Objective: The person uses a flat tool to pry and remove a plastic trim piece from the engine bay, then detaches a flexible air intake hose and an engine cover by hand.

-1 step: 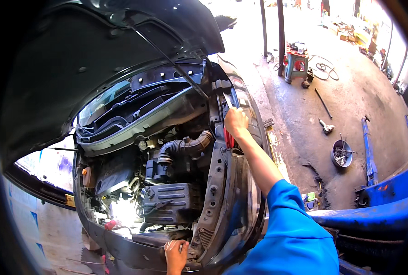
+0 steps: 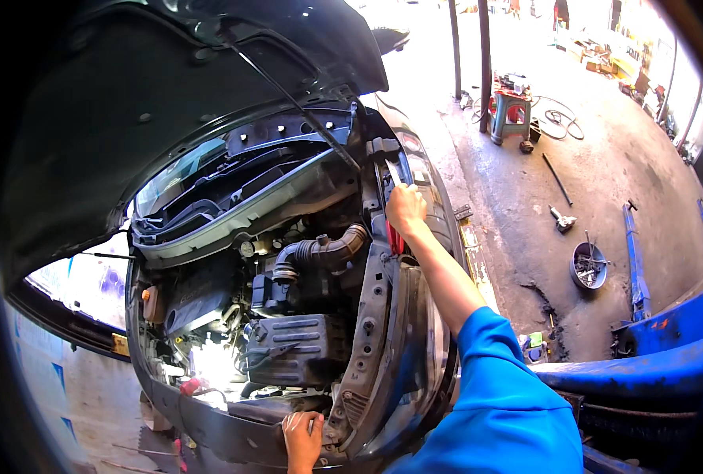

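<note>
My right hand (image 2: pixel 406 208) is closed around a red-handled tool (image 2: pixel 395 238) at the car's right-hand fender edge. The red part shows below my fist. A pale metal piece (image 2: pixel 394 172) sticks out above it, and I cannot tell the tool's exact kind. My left hand (image 2: pixel 302 437) rests on the front edge of the engine bay, fingers loosely bent, thumb apart, holding nothing. Between my hands lie a ribbed black box (image 2: pixel 296 347) and a corrugated intake hose (image 2: pixel 324 251). A bright light glows beside the box, washing out the parts there.
The raised hood (image 2: pixel 193 87) stands on a thin prop rod (image 2: pixel 288 99) at the left. On the floor to the right are a bucket of metal parts (image 2: pixel 589 265), a dark bar (image 2: pixel 556 178), a stool with tools (image 2: pixel 511 114) and blue lift arms (image 2: pixel 639 371).
</note>
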Demonstrator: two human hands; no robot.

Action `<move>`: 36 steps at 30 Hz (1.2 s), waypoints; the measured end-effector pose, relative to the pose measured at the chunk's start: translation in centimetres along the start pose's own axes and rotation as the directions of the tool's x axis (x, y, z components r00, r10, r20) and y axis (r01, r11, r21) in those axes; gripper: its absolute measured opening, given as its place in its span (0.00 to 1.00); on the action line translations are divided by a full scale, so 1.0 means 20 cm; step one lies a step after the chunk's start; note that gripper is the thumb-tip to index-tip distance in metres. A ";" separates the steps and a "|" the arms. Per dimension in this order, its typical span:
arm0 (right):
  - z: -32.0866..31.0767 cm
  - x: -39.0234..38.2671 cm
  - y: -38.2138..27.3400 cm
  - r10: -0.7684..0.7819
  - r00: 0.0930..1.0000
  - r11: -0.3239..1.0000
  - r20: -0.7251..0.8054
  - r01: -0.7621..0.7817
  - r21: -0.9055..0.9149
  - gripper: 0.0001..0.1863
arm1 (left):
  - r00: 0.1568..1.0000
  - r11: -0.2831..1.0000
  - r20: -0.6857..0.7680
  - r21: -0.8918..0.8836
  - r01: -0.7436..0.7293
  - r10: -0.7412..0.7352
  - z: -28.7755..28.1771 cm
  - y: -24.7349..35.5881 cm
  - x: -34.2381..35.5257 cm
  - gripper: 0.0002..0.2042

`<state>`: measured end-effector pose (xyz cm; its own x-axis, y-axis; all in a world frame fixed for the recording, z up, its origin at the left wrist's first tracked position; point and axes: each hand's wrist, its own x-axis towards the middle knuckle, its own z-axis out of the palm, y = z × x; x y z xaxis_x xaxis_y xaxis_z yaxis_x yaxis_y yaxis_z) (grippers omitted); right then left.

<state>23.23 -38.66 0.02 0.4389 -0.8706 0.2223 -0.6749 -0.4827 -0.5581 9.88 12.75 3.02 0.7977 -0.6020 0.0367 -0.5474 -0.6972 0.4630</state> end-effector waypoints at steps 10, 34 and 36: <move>0.13 -0.08 0.03 -0.154 0.973 0.942 -0.170 0.093 -0.322 0.12 | 0.995 0.971 -0.044 0.226 -0.082 0.094 0.05 -0.14 -0.07 0.12; 0.24 -2.40 -0.67 -0.820 0.232 0.541 0.522 0.610 0.578 0.51 | 0.934 0.915 -0.231 -0.236 -0.327 0.274 -0.61 -0.20 -0.18 0.08; 0.29 -2.44 -0.77 -0.774 0.199 0.568 0.602 0.637 0.521 0.56 | 0.927 0.896 -0.200 -0.256 -0.362 0.317 -0.68 -0.22 -0.22 0.09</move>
<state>15.60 11.72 -6.89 0.9662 0.2577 -0.0049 0.2049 -0.7795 -0.5920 12.20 23.83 12.93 0.6164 -0.7012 0.3583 -0.7148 -0.3075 0.6281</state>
